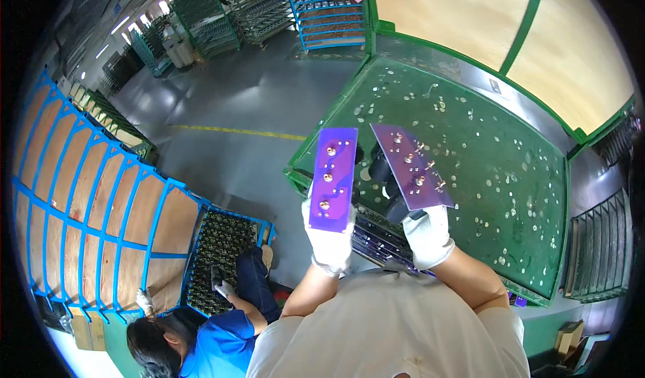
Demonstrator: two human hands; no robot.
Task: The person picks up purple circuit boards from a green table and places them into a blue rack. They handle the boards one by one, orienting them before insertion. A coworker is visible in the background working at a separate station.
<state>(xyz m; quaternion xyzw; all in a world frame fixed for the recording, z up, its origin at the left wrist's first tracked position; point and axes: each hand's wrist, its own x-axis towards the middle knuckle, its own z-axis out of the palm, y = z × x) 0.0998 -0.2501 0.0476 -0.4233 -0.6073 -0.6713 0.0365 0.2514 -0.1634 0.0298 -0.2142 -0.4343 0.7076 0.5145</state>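
Both my hands wear white gloves. My left hand [329,238] grips the lower end of a purple rectangular board [332,176] with several copper-coloured studs, held upright. My right hand [428,233] grips the near end of a second purple board [411,164] with similar studs, tilted away to the left. Both boards hang over the near left part of a green work table [484,143] dotted with small round metal pieces. Black cylindrical parts [384,170] stand on the table behind and between the boards.
A stack of dark boards [376,240] lies at the table's near edge. A person in a blue shirt [208,344] crouches lower left beside a blue cart [225,247] of green boards. Blue-framed wooden panels [87,197] stand on the left. Racks [329,12] line the far floor.
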